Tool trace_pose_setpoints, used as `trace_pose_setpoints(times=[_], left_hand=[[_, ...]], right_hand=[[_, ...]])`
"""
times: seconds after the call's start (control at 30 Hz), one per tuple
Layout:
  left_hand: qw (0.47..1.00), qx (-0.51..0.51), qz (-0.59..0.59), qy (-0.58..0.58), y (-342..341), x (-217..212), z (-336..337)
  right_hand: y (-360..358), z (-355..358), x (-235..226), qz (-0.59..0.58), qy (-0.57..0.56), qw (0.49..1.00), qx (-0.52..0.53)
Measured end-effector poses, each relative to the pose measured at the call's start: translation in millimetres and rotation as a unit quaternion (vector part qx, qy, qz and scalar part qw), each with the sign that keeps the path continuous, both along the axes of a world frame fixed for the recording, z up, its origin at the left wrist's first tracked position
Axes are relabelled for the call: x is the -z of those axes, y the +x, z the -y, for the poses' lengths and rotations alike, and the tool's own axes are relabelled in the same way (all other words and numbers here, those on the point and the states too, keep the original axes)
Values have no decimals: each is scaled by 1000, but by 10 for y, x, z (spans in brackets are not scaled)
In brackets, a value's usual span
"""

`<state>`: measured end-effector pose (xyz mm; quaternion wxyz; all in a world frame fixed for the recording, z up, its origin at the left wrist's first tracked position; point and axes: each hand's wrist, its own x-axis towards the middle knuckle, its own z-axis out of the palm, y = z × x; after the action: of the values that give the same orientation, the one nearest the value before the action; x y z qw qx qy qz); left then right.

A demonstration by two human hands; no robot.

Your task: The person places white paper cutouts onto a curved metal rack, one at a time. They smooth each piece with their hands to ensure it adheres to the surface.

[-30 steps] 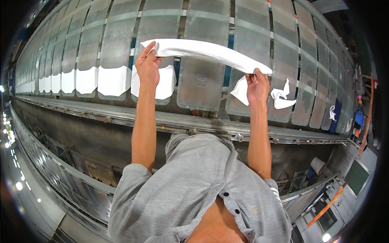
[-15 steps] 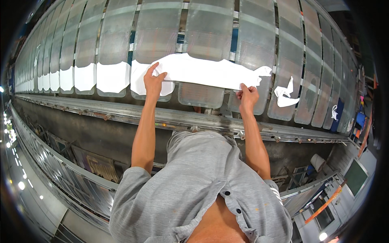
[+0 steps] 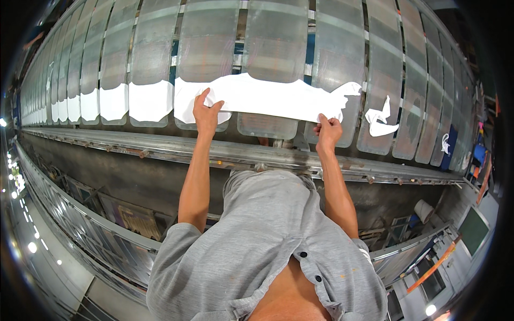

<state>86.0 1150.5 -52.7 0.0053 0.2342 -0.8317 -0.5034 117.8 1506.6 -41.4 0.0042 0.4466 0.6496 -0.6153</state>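
Observation:
A long piece of white fabric (image 3: 267, 99) lies stretched sideways across several grey, round-cornered boards. My left hand (image 3: 205, 113) rests at its left end, thumb and forefinger spread apart on the cloth, with small creases between them. There the fabric overlaps or meets the white cloth on the board (image 3: 206, 40) below; where one ends I cannot tell. At the lower right edge, my right hand (image 3: 329, 131) pinches the fabric between thumb and fingers. Beyond that hand the fabric's right end (image 3: 345, 92) is crumpled and ragged.
To the left, a row of boards carries flat white pieces (image 3: 151, 101) on their near ends. A twisted white scrap (image 3: 381, 120) lies on a board at right, with a smaller scrap (image 3: 445, 143) farther along. A metal rail (image 3: 257, 156) runs between me and the boards.
My left hand has come slightly nearer to me and to the right, and the fabric's left end now lies flatter on its board. My right hand keeps its pinch nearly in place.

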Motion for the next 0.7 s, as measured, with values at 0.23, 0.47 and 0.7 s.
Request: trace_pose_setpoints(times=[0.23,0.47,0.7], left_hand=[[1000,-12,6,-24,72,-87,-102],[999,-18,22,-37,109,-130,-154],[993,-44,22,104,68,-14,-42]], right_hand=[[70,18,95,-16,5,1000,7],[93,51,69,-15,4,1000,8],[70,37,6,-13,-24,1000,5]])
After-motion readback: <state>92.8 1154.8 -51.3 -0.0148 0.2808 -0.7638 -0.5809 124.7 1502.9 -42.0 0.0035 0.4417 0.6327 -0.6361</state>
